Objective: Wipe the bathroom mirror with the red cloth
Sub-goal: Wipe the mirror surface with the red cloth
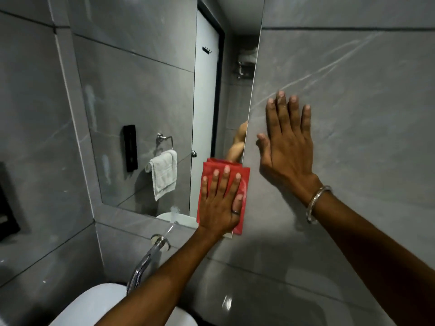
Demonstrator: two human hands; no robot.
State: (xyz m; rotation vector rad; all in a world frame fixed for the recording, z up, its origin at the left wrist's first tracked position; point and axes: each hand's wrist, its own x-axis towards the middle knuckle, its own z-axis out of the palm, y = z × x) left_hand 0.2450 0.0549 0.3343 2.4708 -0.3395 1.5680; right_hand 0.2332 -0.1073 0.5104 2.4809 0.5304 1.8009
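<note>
The bathroom mirror (146, 95) hangs on the grey tiled wall, its right edge running down the middle of the view. A folded red cloth (242, 184) is pressed flat against the mirror's lower right corner. My left hand (219, 203) lies on the cloth with fingers spread, a ring on one finger. My right hand (287, 147) rests flat with fingers apart on the grey wall tile just right of the mirror, a metal bangle on the wrist. It holds nothing.
A chrome wall-mounted tap (150, 252) sticks out below the mirror over a white basin (94, 304). The mirror reflects a white towel on a ring, a black wall unit and a white door. Smears show on the glass at left.
</note>
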